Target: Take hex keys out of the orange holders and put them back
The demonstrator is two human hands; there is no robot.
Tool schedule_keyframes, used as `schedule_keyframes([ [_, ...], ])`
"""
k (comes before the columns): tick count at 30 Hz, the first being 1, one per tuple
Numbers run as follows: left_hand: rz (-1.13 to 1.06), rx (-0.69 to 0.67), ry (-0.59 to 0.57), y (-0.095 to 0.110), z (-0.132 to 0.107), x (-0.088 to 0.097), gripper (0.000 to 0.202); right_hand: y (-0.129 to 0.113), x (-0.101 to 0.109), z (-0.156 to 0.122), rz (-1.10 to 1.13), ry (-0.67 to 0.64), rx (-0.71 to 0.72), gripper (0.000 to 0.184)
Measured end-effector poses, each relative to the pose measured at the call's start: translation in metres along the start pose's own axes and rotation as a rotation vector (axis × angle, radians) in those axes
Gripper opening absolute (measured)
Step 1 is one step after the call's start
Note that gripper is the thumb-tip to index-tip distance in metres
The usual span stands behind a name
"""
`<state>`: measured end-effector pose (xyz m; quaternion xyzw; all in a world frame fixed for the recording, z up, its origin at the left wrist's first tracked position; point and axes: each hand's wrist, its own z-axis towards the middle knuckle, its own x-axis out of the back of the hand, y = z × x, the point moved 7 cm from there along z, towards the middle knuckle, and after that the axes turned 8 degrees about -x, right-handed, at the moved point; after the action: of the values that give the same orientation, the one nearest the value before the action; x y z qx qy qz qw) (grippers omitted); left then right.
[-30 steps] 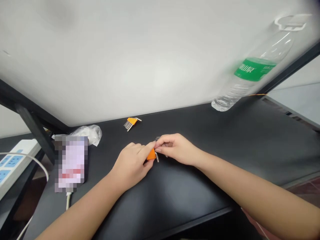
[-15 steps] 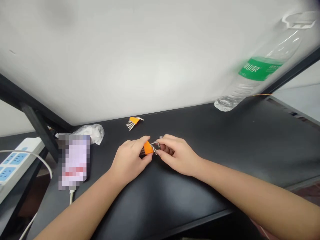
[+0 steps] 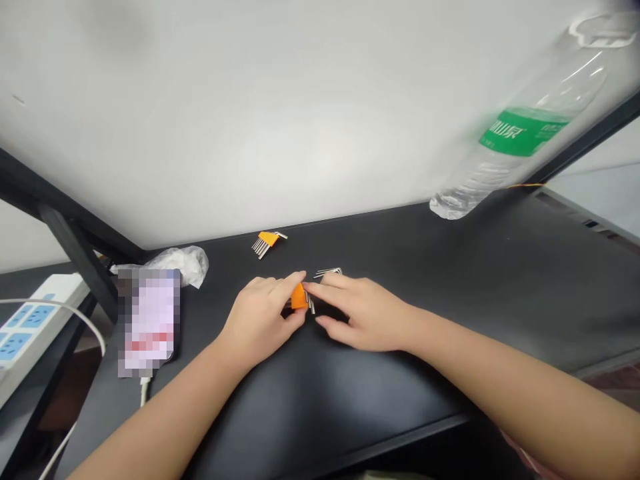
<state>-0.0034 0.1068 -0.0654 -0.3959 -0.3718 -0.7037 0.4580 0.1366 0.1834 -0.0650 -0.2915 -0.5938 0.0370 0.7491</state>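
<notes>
My left hand [image 3: 265, 310] is closed on an orange hex key holder [image 3: 299, 297], thumb below and index finger above. Bent ends of metal hex keys [image 3: 313, 305] stick out of its right side, and shafts show partly at its left, mostly covered by my fingers. My right hand [image 3: 365, 313] has its thumb and index finger apart. Its index fingertip is at the upper right of the holder, and I see nothing gripped in it. Several loose hex keys [image 3: 327, 273] lie on the black table just beyond my right hand.
A second orange hex key set [image 3: 269, 239] lies near the wall. To the left are a phone [image 3: 150, 320] with a white cable, a crumpled plastic bag [image 3: 193, 265] and a power strip [image 3: 35, 327]. A large clear bottle [image 3: 525, 133] with a green label stands at the right.
My right thumb and index finger have parted from the bent hex key they were at, and that hand has opened. The loose keys behind it show more. My left hand keeps its hold.
</notes>
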Motion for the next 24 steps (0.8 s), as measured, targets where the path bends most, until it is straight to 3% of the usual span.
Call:
schedule_keyframes([
  [4, -0.034, 0.007, -0.034, -0.001, 0.001, 0.000, 0.059, 0.034, 0.018, 0.008, -0.056, 0.124, -0.091, 0.020],
  [6, -0.051, 0.038, -0.042, -0.002, 0.001, 0.000, 0.061, 0.052, 0.017, 0.013, -0.094, 0.114, -0.152, 0.017],
  [9, -0.072, 0.081, -0.047, -0.004, 0.001, 0.000, 0.050, 0.065, 0.011, 0.016, -0.124, 0.066, -0.189, 0.017],
  [12, -0.068, 0.089, -0.046, -0.005, 0.002, 0.001, 0.041, 0.064, 0.009, 0.017, -0.162, 0.052, -0.209, 0.015],
  [20, -0.131, 0.122, -0.035, -0.010, 0.002, 0.001, 0.044, 0.045, 0.010, 0.009, -0.275, -0.046, -0.278, 0.008],
  [24, -0.155, 0.138, -0.055, -0.012, 0.001, -0.003, 0.045, 0.032, 0.012, 0.008, -0.050, -0.024, -0.179, 0.011],
])
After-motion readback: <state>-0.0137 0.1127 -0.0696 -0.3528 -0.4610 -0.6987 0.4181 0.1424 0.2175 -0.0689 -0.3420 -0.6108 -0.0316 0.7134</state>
